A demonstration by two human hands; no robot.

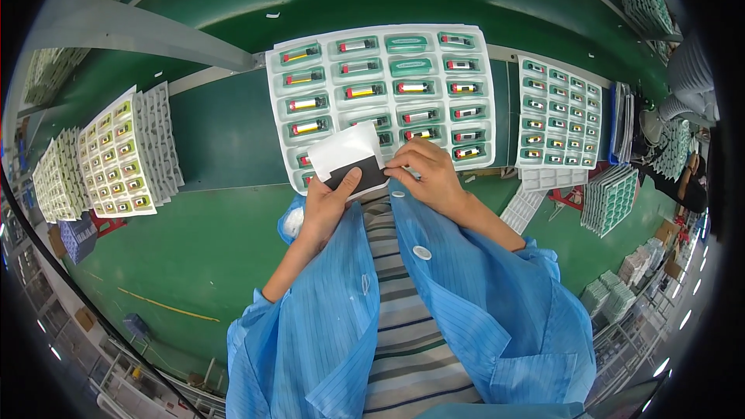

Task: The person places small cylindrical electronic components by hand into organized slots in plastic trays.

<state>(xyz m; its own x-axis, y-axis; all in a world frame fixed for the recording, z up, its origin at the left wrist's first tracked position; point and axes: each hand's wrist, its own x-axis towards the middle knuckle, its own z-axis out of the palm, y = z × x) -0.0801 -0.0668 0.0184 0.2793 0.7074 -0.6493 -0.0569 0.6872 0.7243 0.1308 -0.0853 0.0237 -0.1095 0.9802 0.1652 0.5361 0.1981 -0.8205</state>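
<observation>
My left hand [329,206] grips a white sheet [345,149] with a black panel [362,180] along its near part, the thumb lying on the black. At the panel's right edge, my right hand [431,176] pinches thumb and forefinger together; whatever is between them is too small to make out. Both hands are over the near edge of a large white tray [329,70]. In most of its pockets lie small cylindrical batteries [308,104] with red, white, yellow and black parts. Two far pockets show only green. The sheet covers part of the near pockets.
The tray rests on a green workbench [217,132]. Stacked filled trays [116,151] stand at the left, and another filled tray [559,112] lies at the right. More stacked trays [609,198] are beyond that. A grey metal beam [147,35] crosses the far left.
</observation>
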